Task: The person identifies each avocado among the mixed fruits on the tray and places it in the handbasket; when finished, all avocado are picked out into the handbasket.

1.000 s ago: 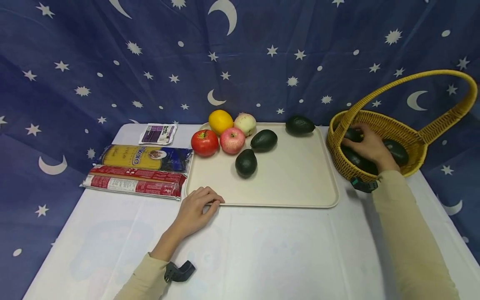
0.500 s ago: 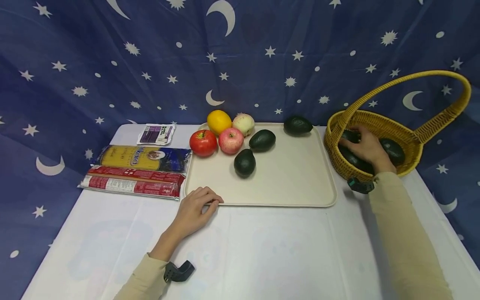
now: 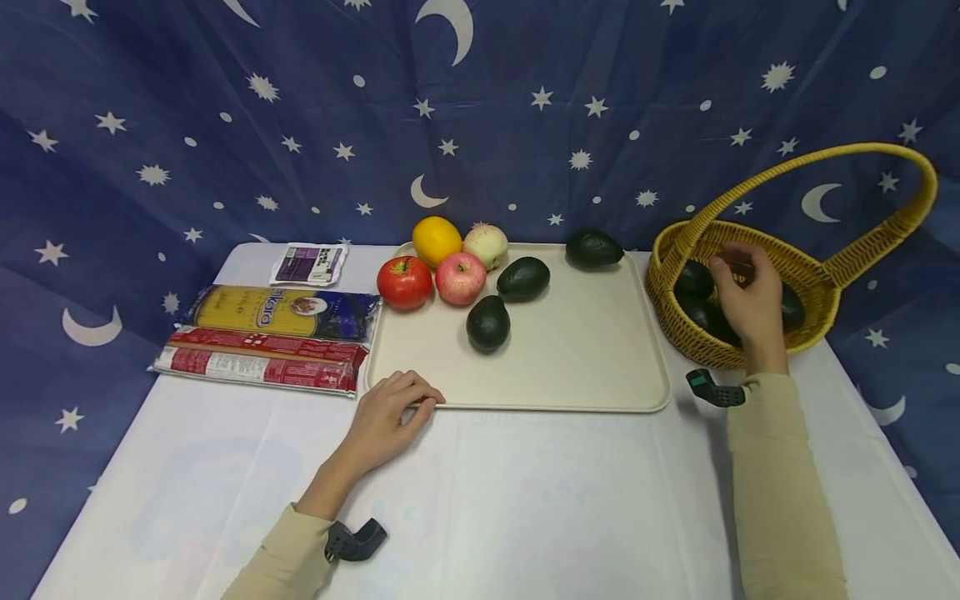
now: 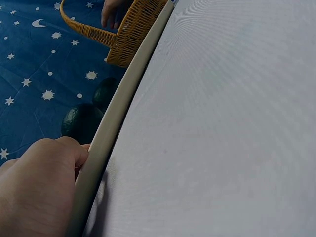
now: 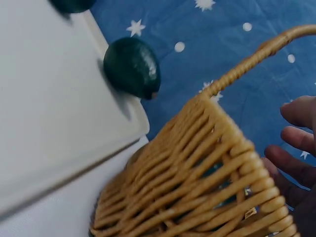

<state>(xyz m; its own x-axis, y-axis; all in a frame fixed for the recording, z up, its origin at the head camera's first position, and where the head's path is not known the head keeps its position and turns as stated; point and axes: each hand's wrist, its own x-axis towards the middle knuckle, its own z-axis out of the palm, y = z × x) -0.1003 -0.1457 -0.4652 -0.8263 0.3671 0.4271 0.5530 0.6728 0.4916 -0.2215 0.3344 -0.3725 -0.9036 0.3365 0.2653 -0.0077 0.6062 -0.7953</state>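
In the head view my right hand (image 3: 750, 296) is over the wicker basket (image 3: 810, 267), its fingers apart and nothing between them. Dark green avocados lie inside, one (image 3: 695, 279) at the left wall, another (image 3: 703, 317) in front of it; the hand and wrist partly hide a further one (image 3: 792, 307). The right wrist view shows spread fingers (image 5: 291, 165) beyond the basket's rim. My left hand (image 3: 393, 417) rests on the near rim of the cream tray (image 3: 585, 392), fingers loosely bent. Three avocados lie on this tray: one (image 3: 488, 323) in front, one (image 3: 523, 279) behind, one (image 3: 593, 249) at the back edge.
A tomato (image 3: 405, 282), a pink apple (image 3: 461, 278), a yellow lemon-like fruit (image 3: 437, 242) and a pale fruit (image 3: 486, 245) cluster at the tray's back left. Left of it lie a yellow-blue pasta packet (image 3: 281, 312), a red packet (image 3: 262, 358) and a small sachet (image 3: 309, 265). The basket's handle (image 3: 825, 154) arches high.
My right hand has let go of the avocado at the basket's left side and risen to the right, fingers opening. The left hand stays at the tray rim.
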